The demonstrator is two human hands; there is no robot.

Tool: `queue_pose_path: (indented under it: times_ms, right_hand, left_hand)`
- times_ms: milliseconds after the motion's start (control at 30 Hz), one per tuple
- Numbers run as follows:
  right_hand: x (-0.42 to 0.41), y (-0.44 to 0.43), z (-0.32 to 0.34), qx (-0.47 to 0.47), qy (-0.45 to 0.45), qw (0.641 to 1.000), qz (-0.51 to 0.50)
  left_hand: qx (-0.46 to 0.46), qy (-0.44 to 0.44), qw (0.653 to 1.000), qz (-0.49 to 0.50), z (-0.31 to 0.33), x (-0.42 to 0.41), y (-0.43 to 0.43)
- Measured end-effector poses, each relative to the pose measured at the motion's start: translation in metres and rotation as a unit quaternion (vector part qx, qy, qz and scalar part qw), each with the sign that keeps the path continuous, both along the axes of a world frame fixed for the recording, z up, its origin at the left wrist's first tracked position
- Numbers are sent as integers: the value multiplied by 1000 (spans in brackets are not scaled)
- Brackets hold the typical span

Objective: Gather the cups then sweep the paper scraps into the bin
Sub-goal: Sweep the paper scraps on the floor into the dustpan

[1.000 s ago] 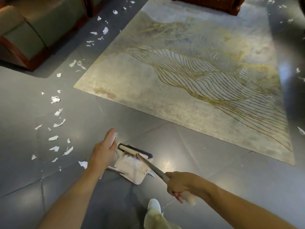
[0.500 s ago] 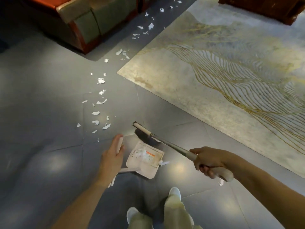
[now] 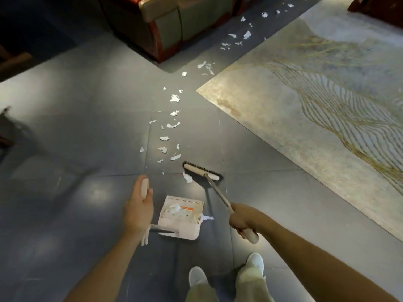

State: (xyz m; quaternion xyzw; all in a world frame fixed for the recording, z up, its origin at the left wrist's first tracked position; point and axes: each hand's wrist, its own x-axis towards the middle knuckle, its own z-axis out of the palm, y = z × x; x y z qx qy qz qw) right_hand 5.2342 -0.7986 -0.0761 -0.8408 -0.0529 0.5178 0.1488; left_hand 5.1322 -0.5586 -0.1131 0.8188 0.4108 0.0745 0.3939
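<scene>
My left hand [image 3: 138,207] grips the long handle of a white dustpan [image 3: 192,233], whose tray sits on the grey floor with a few paper scraps in it. My right hand [image 3: 242,220] grips the handle of a broom. The broom head [image 3: 201,171] rests on the floor just beyond the pan, next to one white scrap [image 3: 187,178]. A trail of torn white paper scraps [image 3: 172,125] runs from the broom head away toward the sofa. No cups are in view.
A sofa with a red wooden base [image 3: 157,29] stands at the top centre. A large beige rug with gold lines [image 3: 316,101] covers the floor on the right. More scraps [image 3: 246,35] lie between sofa and rug. My white shoes [image 3: 197,276] are at the bottom.
The view has swung left. The broom head has lifted out of the dustpan and moved forward onto the floor near the scrap trail. The left hand still holds the pan handle.
</scene>
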Motion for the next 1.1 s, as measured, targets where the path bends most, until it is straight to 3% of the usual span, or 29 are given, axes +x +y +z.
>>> queue_pose_path:
  times_ms: [133,200,367,667,933,1100]
  right_hand:
    - [-32,7,3,-25,24,995,88]
    - [-38,1,15,-24,57,995,81]
    - [-33,-29,50,15,105,992,-64]
    - [-112,-113,28,60,-26,978,-196]
    - [-186,-228,7,36,-70,925,-372]
    - [-249,-309,1,9,-57,869,-491]
  left_hand:
    - [11,-23,999,-28,2,23,19]
    - [9,-26,999,-36,2,30,21]
    - [-2,-18,997,-79,10,27,15]
    - [5,-21,971,-239,32,21,-63]
    - [27,-54,938,-342,24,0,-156]
    - [20,-61,899,-434,16,-25,-216]
